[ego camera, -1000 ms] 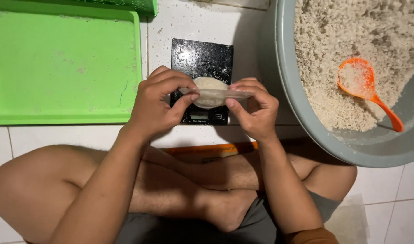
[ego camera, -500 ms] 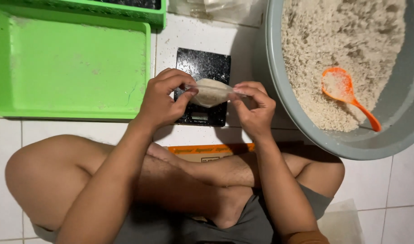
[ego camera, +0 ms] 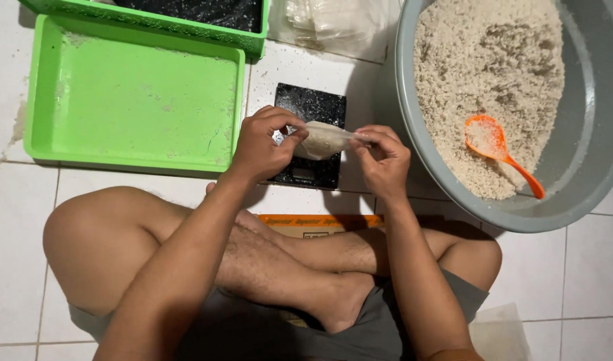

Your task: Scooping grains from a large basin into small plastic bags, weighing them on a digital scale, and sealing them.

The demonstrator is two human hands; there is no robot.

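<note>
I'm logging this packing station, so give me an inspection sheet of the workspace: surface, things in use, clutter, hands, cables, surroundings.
Surface: white tiled floor, some grime near the tray.
Job's things: small filled bag, held above a black scale; grey basin of pale crumbs with an orange scoop.
Clutter: clear bags; green tray, dusted with crumbs; green crate; orange strip by the legs.
Hands: left hand and right hand pinch the bag's ends.
Cables: nothing seen.
Surroundings: person sits cross-legged; nothing else seen.
</note>
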